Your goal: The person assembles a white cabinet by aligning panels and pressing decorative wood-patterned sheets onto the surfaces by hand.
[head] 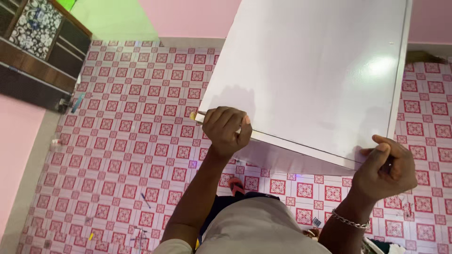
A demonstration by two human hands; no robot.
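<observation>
Person: seen from above; a light shirt fills the bottom middle of the view, both bare forearms reach up and forward.
Bracelet (350,220): a silver chain on the right wrist.
Left hand (225,130): closed in a fist over the near edge of the white panel (310,70), close to its near left corner; fingers curl over the top face, knuckles toward the camera.
Right hand (385,167): closed on the near right corner of the same panel; thumb lies on the top face, the other fingers are hidden below the edge.
White panel: a large flat glossy board, held off the floor between the two hands; it runs away from the person toward the far wall, its near edge spanning from one hand to the other. A raised white strip runs along its right side.
Floor (141,141): tiles in a red and white square pattern, under and around the panel, with small bits of litter at the lower left.
Cabinet (37,51): dark wood with a floral panel, far left.
Wall (188,16): pink, at the far end.
</observation>
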